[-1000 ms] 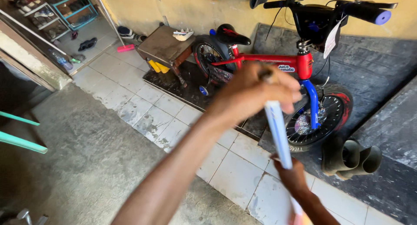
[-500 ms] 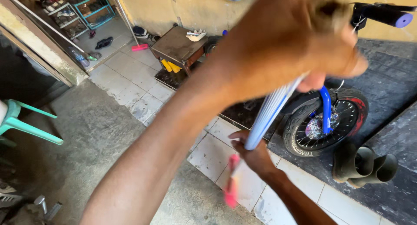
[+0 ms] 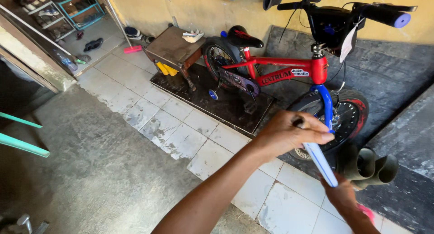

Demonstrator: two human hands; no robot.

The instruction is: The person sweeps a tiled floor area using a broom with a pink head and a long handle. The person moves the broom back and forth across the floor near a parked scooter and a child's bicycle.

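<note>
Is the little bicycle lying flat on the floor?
No. The bicycle stands upright against the yellow wall, with its small side wheel on the dark mat.

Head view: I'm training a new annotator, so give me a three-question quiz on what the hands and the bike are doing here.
1. True or false: both hands grip the same blue-and-white handle.
2. Which wheel of the bike is nearest the hands? A) front B) rear
3. What dark footwear lies on the floor right of the front wheel?

Key:
1. True. The left hand holds the top end of the handle and the right hand holds it lower down.
2. A. The front wheel of the bike is just behind the hands.
3. A pair of rubber boots, lying on their sides.
</note>
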